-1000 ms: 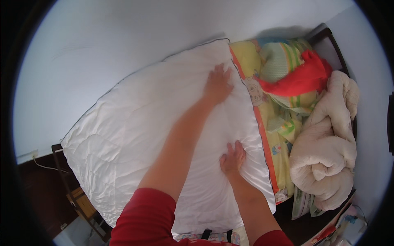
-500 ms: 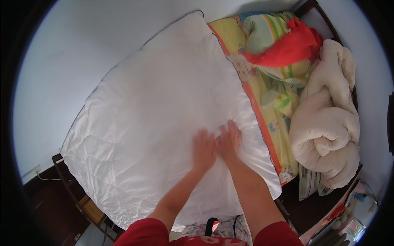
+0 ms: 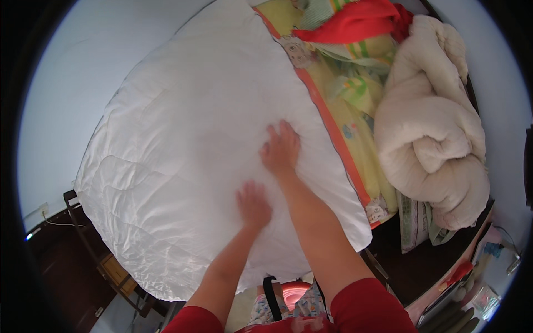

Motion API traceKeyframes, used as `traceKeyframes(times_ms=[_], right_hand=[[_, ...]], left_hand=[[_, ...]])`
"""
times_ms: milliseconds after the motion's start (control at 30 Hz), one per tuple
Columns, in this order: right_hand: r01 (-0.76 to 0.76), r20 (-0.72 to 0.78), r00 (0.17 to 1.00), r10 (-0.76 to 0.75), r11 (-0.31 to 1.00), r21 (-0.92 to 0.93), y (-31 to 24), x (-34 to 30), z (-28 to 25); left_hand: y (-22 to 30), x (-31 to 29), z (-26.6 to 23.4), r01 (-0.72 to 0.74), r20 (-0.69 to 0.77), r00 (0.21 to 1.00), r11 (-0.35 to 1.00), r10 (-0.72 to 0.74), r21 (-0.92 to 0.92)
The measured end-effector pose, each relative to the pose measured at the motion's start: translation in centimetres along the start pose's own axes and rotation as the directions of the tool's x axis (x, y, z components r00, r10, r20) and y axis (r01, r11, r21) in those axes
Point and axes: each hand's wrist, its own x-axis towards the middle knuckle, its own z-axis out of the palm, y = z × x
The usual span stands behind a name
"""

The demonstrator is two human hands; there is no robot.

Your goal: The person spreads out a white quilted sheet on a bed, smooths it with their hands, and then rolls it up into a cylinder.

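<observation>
A large white quilted duvet lies spread over the bed. My left hand presses flat on it near the front, fingers apart. My right hand lies flat on the duvet a little farther and to the right, fingers spread, close to the duvet's right edge. Neither hand holds anything. Under the duvet's right edge shows a yellow patterned sheet with an orange border.
A rolled cream blanket is heaped on the bed's right side. A red cloth lies at the far end on the colourful bedding. White walls stand left and right. The dark bed frame and floor clutter lie below.
My left hand has drawn back toward me from the duvet's far part to the front. My right hand has slid slightly away. The view has shifted up the bed.
</observation>
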Motion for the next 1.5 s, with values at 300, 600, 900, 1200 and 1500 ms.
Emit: traceKeyframes(times_ms=[300,600,900,1200,1500], right_hand=[[0.083,-0.145,0.989,-0.043,0.956,0.281,5.1,-9.3,-5.8],[-0.408,-0.211,0.909,0.360,0.872,-0.269,15.7,-25.4,-18.4],[-0.121,-0.153,0.979,0.132,0.989,0.080,14.8,-30.1,-22.6],[-0.610,-0.024,0.745,0.667,0.696,0.379,18.1,-31.8,-22.6],[-0.662,-0.011,0.712,0.702,0.677,0.321,23.7,-34.9,-18.7]], left_hand=[[-0.2,0.4,0.3,-0.132,-0.219,0.964,0.987,0.148,0.089],[0.8,0.3,0.0,-0.129,-0.199,0.964,0.964,0.177,0.232],[0.4,0.2,0.3,-0.104,-0.231,0.959,0.965,0.162,0.243],[0.8,0.2,0.5,0.027,-0.140,0.990,0.947,0.020,0.322],[12.1,-7.4,1.0,-0.175,0.124,0.980,0.975,0.158,0.140]])
